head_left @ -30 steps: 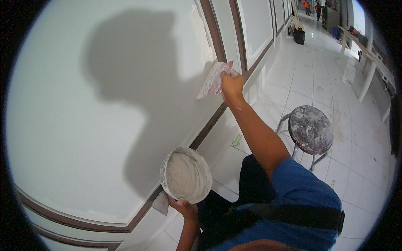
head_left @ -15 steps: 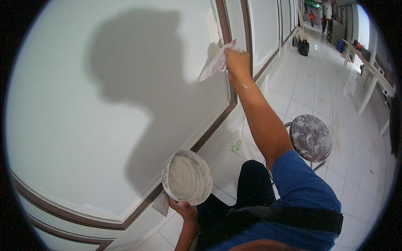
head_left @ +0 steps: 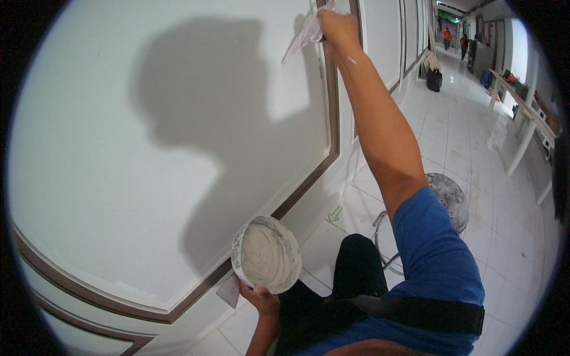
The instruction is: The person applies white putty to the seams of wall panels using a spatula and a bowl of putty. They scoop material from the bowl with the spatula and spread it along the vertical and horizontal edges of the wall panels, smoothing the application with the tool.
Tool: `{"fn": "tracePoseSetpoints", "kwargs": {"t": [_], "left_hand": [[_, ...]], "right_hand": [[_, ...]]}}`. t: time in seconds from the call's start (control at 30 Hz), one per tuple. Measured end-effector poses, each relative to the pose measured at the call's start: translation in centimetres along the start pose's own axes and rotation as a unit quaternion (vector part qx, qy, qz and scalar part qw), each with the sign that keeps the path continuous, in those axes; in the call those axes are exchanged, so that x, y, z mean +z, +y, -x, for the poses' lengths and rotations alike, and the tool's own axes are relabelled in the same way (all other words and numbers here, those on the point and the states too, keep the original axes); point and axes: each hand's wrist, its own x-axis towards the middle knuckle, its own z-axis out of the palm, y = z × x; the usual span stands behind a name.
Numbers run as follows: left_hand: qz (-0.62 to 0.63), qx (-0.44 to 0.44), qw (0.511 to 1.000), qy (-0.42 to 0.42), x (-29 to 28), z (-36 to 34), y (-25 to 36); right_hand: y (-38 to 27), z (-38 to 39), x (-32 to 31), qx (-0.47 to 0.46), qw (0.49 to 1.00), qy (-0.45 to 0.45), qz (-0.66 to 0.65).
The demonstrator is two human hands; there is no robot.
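My left hand [head_left: 262, 300] grips a round bowl [head_left: 237, 254] from below, low beside the wall. Pale grey-white putty [head_left: 270, 255] coats the inside of the bowl in streaks. A flat, triangular scraper blade [head_left: 228, 291] sticks out beside the same hand; its handle is hidden. My right arm stretches up and forward. At its end my right hand [head_left: 340, 31] is closed on a crumpled, pale pinkish rag [head_left: 306, 39], against the brown trim [head_left: 332, 89] at the right side of the white wall panel [head_left: 101, 202]. The fingers are partly hidden behind the hand.
A paint-spattered round stool [head_left: 449, 199] stands on the tiled floor, partly behind my right arm. Farther along the corridor are a black bag [head_left: 434, 80], a long white bench [head_left: 520, 101] on the right and two people [head_left: 447, 38]. A green arrow [head_left: 335, 214] marks the floor.
My right hand has moved upward along the trim with the rag, and the arm is straighter. The left hand and bowl have hardly moved. More of the stool is now covered by my arm.
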Motion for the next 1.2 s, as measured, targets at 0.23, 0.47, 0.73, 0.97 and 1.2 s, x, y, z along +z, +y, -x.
{"fn": "tracePoseSetpoints", "kwargs": {"t": [0.23,0.47,0.73,0.97,1.2], "left_hand": [[-0.041,0.011,0.999,-0.003,1.2,-0.5,2.9],[-0.055,0.021,0.998,0.016,1.7,-0.8,3.5],[-0.061,0.028,0.998,0.017,0.4,-0.3,1.1],[0.006,-0.010,0.998,0.057,0.7,0.2,0.2],[-0.047,-0.010,0.998,0.032,1.1,-0.3,2.1]], "right_hand": [[-2.5,-1.7,-0.6,-0.027,0.995,-0.085,-0.043],[0.1,3.4,-5.5,-0.266,0.913,-0.052,0.304],[3.1,5.6,-4.1,-0.287,0.866,-0.037,0.408],[3.4,5.5,-2.1,-0.318,0.834,-0.030,0.449],[3.1,6.1,0.1,-0.308,0.822,-0.045,0.477]]}}
